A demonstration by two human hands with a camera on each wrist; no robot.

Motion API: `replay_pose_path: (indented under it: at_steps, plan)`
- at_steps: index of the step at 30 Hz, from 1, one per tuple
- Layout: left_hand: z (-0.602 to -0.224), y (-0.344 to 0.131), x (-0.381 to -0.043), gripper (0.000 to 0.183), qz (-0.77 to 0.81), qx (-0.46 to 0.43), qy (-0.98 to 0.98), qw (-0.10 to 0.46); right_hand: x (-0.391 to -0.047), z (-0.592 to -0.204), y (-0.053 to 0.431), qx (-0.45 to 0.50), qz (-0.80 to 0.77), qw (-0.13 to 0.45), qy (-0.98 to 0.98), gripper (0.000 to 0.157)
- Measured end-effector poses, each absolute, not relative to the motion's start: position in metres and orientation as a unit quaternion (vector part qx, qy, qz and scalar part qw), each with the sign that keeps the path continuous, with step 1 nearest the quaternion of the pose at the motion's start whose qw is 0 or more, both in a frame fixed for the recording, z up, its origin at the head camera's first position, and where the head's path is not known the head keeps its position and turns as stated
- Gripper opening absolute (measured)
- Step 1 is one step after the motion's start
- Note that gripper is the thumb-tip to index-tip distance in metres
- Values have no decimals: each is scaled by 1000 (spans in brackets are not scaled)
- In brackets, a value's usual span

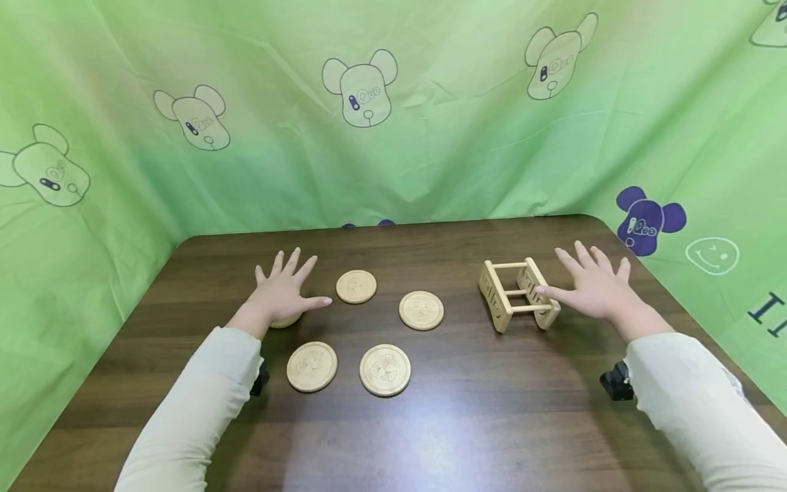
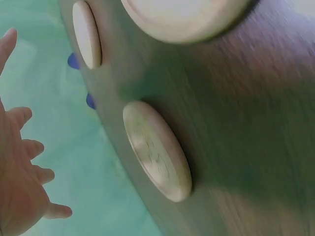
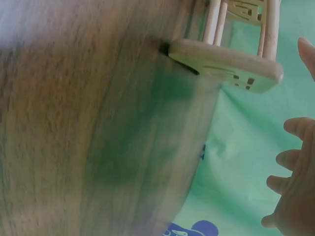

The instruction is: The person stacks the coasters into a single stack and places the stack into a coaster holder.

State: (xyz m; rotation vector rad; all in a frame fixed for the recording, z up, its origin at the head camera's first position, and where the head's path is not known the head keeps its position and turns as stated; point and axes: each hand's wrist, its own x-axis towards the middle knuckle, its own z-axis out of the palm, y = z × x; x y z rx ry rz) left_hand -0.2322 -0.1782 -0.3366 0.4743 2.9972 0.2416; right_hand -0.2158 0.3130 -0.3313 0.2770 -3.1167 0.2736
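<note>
My left hand [image 1: 279,290] is spread with straight fingers above the table's left side, holding nothing. Beneath it a round wooden coaster [image 1: 285,321] is partly hidden; in the left wrist view that hand [image 2: 22,172] hovers apart from a coaster [image 2: 156,152]. More engraved wooden coasters lie flat: one at the back [image 1: 356,286], one at centre [image 1: 421,310], and two nearer the front, a left one [image 1: 312,367] and a right one [image 1: 385,370]. My right hand [image 1: 599,287], also spread, is beside a wooden rack [image 1: 499,301] with side panels and crossbars; its thumb overlaps the rack in the head view.
The dark wooden table [image 1: 479,410] has its far edge against a green printed curtain [image 1: 430,164], which also hangs at both sides. A black wrist camera [image 1: 617,383] sits under the right sleeve [image 1: 682,389].
</note>
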Motion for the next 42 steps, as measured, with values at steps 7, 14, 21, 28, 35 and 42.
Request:
replay_pose_path:
  at_steps: [7,14,21,28,35,42]
  plan:
    - [-339,-158,-236,91,83,176,979,58,-214,-335,303,105,107,-12,-989,90]
    - [-345,-142,-240,87,89,188,976,66,-212,-340,297,124,119,-10,-985,89]
    - [-353,-129,-248,85,106,202,970,80,-212,-344,294,141,136,-14,-981,88]
    - [-361,-121,-257,85,113,213,966,98,-213,-345,291,161,154,-16,-975,88]
    - [-364,-121,-265,84,113,209,965,113,-214,-347,292,178,160,-13,-971,86]
    - [-364,-123,-270,82,137,198,961,134,-217,-348,294,186,154,0,-970,86]
